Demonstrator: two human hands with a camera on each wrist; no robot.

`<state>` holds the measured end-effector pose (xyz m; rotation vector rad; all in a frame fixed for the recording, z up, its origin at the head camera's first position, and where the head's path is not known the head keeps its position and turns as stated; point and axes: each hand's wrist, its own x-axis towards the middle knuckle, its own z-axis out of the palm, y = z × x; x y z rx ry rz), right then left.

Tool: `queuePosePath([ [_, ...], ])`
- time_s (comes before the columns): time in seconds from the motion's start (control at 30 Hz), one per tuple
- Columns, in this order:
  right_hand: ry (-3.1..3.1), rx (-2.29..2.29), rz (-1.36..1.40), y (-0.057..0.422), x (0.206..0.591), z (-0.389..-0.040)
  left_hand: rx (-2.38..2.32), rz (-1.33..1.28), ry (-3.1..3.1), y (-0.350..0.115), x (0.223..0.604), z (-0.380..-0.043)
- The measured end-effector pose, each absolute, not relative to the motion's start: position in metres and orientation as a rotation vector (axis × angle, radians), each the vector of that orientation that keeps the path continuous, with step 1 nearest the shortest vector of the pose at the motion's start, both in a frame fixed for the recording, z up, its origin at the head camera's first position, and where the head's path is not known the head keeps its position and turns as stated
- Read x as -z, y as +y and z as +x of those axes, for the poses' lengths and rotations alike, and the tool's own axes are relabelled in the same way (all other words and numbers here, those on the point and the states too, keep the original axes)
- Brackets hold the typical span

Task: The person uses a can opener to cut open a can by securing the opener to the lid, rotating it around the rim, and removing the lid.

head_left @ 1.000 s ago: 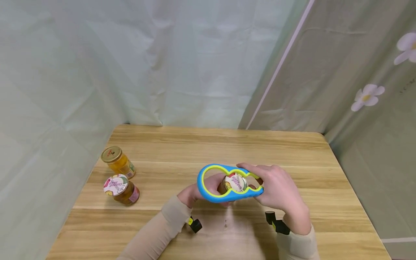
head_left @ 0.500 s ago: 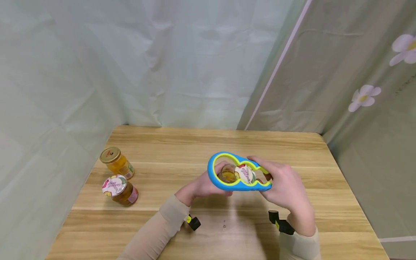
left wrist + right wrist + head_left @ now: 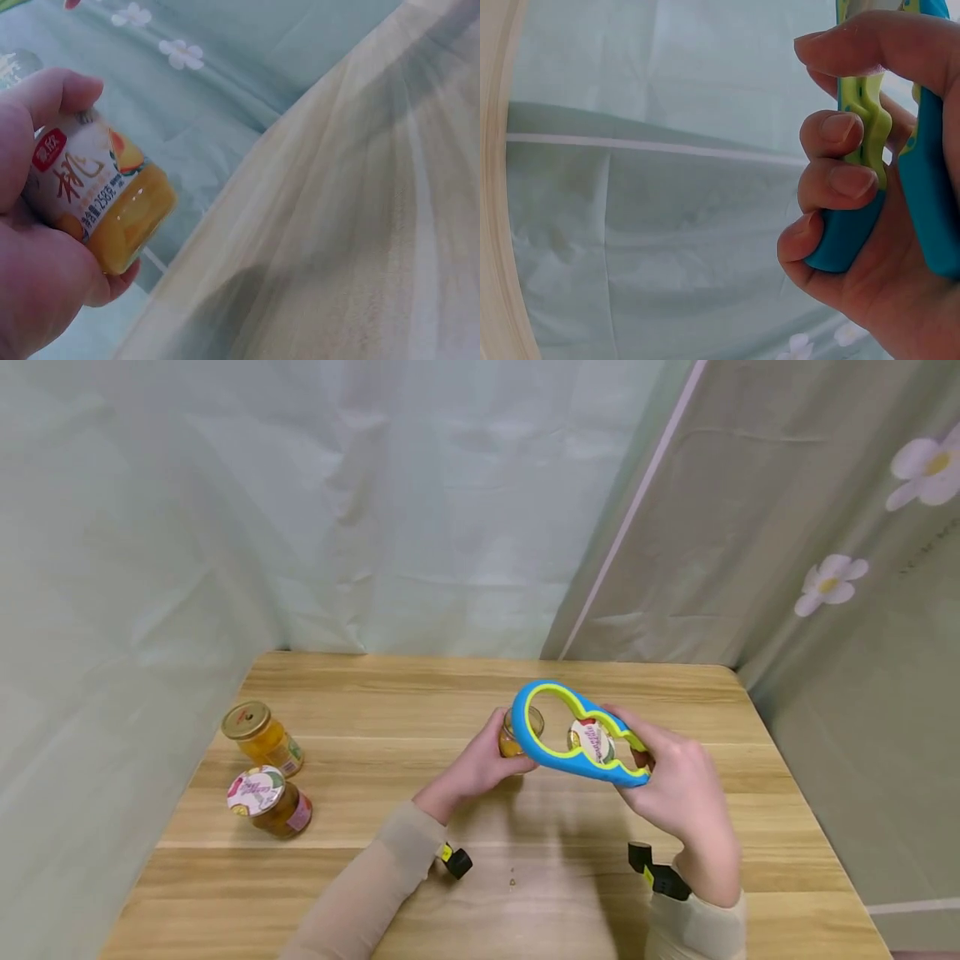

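Observation:
My left hand [image 3: 472, 767] holds a small glass jar [image 3: 509, 746] of yellow fruit, its rim bare of a lid. In the left wrist view, fingers and thumb wrap the jar [image 3: 139, 214], and its label shows a peach. My right hand [image 3: 678, 785] grips the two handles of a blue and lime jar opener [image 3: 523, 728]. A patterned lid [image 3: 592, 740] sits within the opener's middle opening. The opener's large loop is beside the jar and partly overlaps it in the head view. In the right wrist view, curled fingers [image 3: 840, 184] close round the opener's handle [image 3: 847, 232].
Two lidded jars stand at the table's left: one with a gold lid [image 3: 247, 720] and yellow contents, one with a patterned lid [image 3: 256, 791] and brownish contents. Small drops [image 3: 512, 882] lie on the wooden table [image 3: 420, 693]. Curtains [image 3: 450, 510] hang behind it.
The lid has come off the jar and moved up and right inside the opener, carried by my right hand. My left hand has moved the jar slightly up and away.

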<state>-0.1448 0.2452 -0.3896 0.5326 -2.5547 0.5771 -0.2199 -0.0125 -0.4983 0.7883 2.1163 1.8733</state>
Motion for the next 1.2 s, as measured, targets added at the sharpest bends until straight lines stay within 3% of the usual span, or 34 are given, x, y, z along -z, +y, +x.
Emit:
queuePosePath([
  [0.4, -2.557, -0.57, 0.467, 0.25, 0.39, -0.146, -1.915, 0.458, 2.266, 0.003, 0.518, -0.243],
  [1.2, -2.602, -0.568, 0.431, 0.253, 0.394, -0.147, -1.95, 0.458, 2.377, 0.031, 0.529, -0.277],
])
